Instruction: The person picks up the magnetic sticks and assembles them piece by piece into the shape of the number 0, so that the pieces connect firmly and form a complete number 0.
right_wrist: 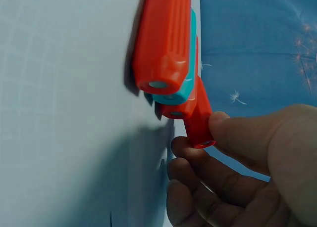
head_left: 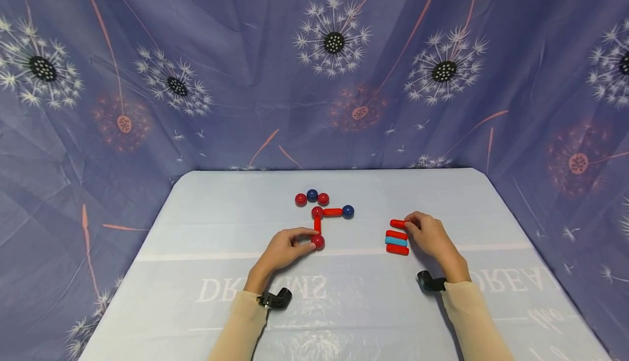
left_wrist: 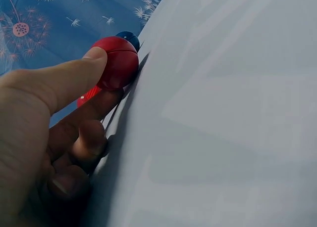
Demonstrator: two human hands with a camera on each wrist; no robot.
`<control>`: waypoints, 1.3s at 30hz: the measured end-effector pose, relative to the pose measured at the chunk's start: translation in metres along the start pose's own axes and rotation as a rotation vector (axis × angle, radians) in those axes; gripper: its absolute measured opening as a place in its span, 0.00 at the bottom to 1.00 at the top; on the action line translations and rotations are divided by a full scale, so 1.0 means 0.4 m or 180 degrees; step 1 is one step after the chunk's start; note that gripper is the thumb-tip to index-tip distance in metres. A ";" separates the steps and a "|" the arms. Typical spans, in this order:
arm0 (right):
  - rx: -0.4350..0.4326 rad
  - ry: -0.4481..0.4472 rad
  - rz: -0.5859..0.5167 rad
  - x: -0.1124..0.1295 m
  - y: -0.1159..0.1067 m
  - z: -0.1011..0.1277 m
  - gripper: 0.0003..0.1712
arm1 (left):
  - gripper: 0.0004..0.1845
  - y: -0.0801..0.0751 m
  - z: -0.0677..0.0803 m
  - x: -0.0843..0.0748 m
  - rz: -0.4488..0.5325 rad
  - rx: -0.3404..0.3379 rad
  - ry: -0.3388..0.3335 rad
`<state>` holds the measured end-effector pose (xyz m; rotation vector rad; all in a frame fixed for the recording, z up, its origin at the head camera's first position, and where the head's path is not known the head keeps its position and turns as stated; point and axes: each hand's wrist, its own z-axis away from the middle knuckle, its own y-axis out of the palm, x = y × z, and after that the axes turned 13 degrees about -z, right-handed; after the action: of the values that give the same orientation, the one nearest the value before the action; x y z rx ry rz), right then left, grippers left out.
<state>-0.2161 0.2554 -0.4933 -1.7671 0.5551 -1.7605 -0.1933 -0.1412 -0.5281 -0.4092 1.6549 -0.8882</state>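
Note:
On the pale blue table lies an L-shaped build: a red ball at the near end, a red rod up to a corner ball, another red rod to a dark blue ball. My left hand pinches the near red ball between thumb and forefinger. My right hand pinches the end of a red rod. Beside it lie a red rod, a cyan rod and another red rod, stacked side by side.
Three loose balls, red, dark blue and red, sit just behind the build. A blue cloth with dandelion prints hangs behind and beside the table. Mirrored white lettering marks the near table surface.

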 end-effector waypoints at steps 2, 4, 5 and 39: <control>-0.0029 0.0032 0.0008 0.002 -0.001 0.001 0.15 | 0.16 0.001 -0.001 0.001 -0.0011 -0.0008 0.0000; -0.0049 0.0019 0.0017 0.004 0.000 0.001 0.16 | 0.16 0.000 0.000 0.001 -0.0001 -0.0013 -0.0002; -0.0063 0.0005 0.0020 0.005 0.000 0.001 0.16 | 0.16 -0.001 0.001 0.000 0.0002 -0.0014 -0.0004; 0.0377 -0.0692 -0.0432 0.159 0.192 0.015 0.12 | 0.16 0.000 -0.002 -0.002 -0.0041 0.0022 -0.0029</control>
<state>-0.1994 0.1569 -0.4958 -1.9187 0.2410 -1.6249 -0.1937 -0.1402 -0.5275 -0.4192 1.6420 -0.9000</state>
